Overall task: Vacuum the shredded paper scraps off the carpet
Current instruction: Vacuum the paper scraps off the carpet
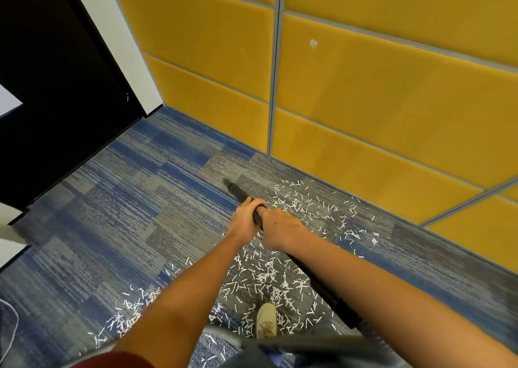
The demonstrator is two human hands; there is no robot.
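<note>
A black vacuum wand (238,191) points away from me, its tip resting on the blue-grey carpet (134,199) at a patch bare of scraps. My left hand (246,217) grips the wand from the left. Just behind it my right hand (281,229) grips the same tube. White shredded paper scraps (269,278) lie thick under my arms. More of them spread to the right near the wall and to the lower left. The wand runs back under my right forearm to a grey hose (372,334).
Yellow padded wall panels (364,101) stand close ahead and to the right. A dark door (56,101) is at the left. My white shoe (266,321) stands among the scraps. A thin white cord (12,322) lies at the lower left edge.
</note>
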